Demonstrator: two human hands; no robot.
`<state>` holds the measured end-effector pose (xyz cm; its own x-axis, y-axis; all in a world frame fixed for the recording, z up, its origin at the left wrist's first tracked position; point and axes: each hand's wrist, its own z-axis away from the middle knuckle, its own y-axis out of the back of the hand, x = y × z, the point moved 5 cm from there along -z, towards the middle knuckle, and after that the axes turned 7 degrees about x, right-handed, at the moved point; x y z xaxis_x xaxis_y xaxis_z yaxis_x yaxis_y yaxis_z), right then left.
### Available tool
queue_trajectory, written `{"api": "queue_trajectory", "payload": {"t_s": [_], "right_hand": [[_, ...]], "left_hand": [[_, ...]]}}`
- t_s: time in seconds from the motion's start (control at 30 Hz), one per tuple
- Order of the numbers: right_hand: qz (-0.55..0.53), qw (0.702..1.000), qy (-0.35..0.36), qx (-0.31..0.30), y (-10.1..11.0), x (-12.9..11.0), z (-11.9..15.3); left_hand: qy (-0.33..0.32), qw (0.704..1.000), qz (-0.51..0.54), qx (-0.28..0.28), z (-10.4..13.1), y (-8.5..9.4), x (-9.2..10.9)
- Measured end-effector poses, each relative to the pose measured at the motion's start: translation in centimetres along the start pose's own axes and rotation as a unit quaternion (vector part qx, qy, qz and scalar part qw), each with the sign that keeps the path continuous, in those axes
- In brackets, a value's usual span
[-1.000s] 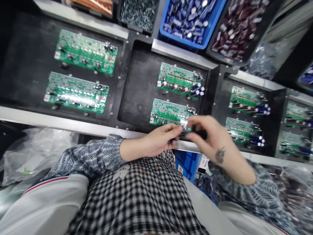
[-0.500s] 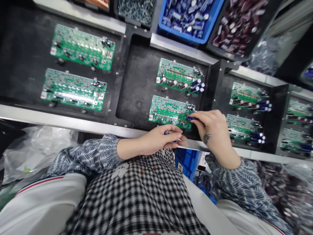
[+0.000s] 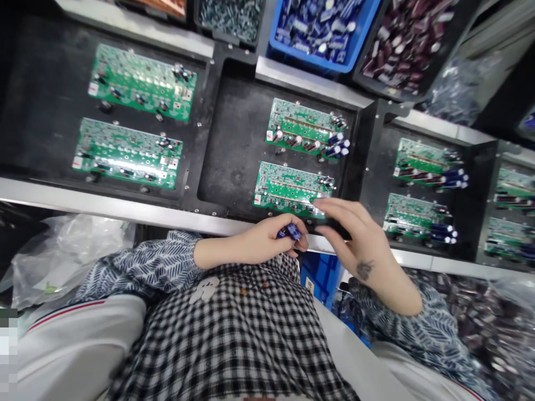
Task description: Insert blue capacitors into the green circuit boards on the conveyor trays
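Note:
My left hand (image 3: pixel 273 236) is curled round several blue capacitors (image 3: pixel 291 232) in front of the tray's near edge. My right hand (image 3: pixel 355 225) is open, thumb and fingers apart, with its fingertips over the right end of the lower green circuit board (image 3: pixel 288 189). Those fingers hide part of that end, so I cannot tell whether a capacitor stands there. Behind it in the same tray lies another circuit board (image 3: pixel 303 125); dark-sided capacitors with pale tops line its front, and blue ones cluster at its right.
Two more boards lie in the left tray (image 3: pixel 37 111), and others with capacitors lie in trays to the right. At the back stand a blue bin (image 3: pixel 311 60) of blue capacitors, a black bin of maroon capacitors (image 3: pixel 403 47) and a bin of small grey parts (image 3: pixel 229 19).
My right thumb and fingers, earlier pinching a blue capacitor at the lower board's right end, have spread apart and drawn back slightly. The capacitors in my left hand show more plainly.

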<state>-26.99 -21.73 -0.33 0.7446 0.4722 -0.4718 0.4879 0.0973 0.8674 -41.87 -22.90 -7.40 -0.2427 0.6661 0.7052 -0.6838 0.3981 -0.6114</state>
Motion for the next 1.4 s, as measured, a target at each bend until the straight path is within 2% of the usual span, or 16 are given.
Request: {"api": "queue_trajectory", "payload": {"t_s": [0.17, 0.23, 0.33, 0.4, 0.47, 0.5, 0.53, 0.57, 0.63, 0.7, 0.77, 0.93, 1.03, 1.13, 1.23, 1.4], "right_hand": [[-0.133, 0.990, 0.029, -0.044, -1.2, -1.7, 0.5], [-0.152, 0.987, 0.031, -0.045, -1.8, -1.8, 0.7], [-0.178, 0.982, 0.042, -0.044, -2.2, -2.3, 0.7], [-0.203, 0.978, 0.038, -0.037, -1.9, -2.7, 0.5], [-0.227, 0.973, 0.014, -0.025, -1.2, -2.5, 0.4], [-0.228, 0.974, -0.005, -0.005, -0.7, -2.1, 0.3], [-0.214, 0.976, -0.024, 0.026, 0.0, -1.4, 0.4], [-0.179, 0.981, -0.045, 0.063, 0.7, -0.6, 0.5], [-0.063, 0.987, -0.087, 0.119, 1.7, 1.1, 1.0], [0.047, 0.986, -0.106, 0.120, 1.9, 2.4, 1.6], [0.099, 0.985, -0.106, 0.098, 1.4, 3.2, 2.1], [0.115, 0.984, -0.119, 0.062, 0.1, 3.7, 2.6], [0.118, 0.979, -0.158, 0.054, -0.4, 3.8, 2.6], [0.145, 0.974, -0.171, 0.036, -1.0, 3.2, 2.5], [0.186, 0.966, -0.178, 0.032, -1.5, 2.5, 2.4], [0.216, 0.952, -0.209, 0.052, -1.8, 2.1, 2.3]], "left_hand": [[0.036, 0.998, -0.028, 0.035, 0.3, 0.4, 0.4], [0.055, 0.997, -0.056, 0.021, 0.8, 0.2, 1.0], [0.124, 0.989, -0.080, -0.029, 1.2, -0.2, 1.7], [0.163, 0.977, -0.097, -0.096, 0.6, -0.4, 2.3], [0.163, 0.961, -0.143, -0.169, -0.9, -0.2, 3.3], [0.150, 0.955, -0.177, -0.186, -2.1, 0.3, 4.1], [0.130, 0.953, -0.211, -0.175, -3.5, 0.9, 5.0], [0.103, 0.955, -0.241, -0.137, -5.1, 1.7, 6.1], [0.048, 0.965, -0.258, -0.013, -7.9, 3.2, 8.7], [0.012, 0.973, -0.209, 0.093, -9.5, 3.8, 10.6], [0.000, 0.982, -0.133, 0.137, -10.1, 3.3, 11.5], [0.022, 0.988, 0.023, 0.154, -10.0, 1.6, 10.7], [0.054, 0.986, 0.062, 0.144, -9.9, 1.3, 9.9], [0.107, 0.990, 0.031, 0.084, -9.7, 0.8, 9.0], [0.110, 0.994, -0.022, 0.017, -9.2, 0.4, 8.6], [0.074, 0.996, -0.055, 0.010, -8.7, 1.2, 8.4]]}}
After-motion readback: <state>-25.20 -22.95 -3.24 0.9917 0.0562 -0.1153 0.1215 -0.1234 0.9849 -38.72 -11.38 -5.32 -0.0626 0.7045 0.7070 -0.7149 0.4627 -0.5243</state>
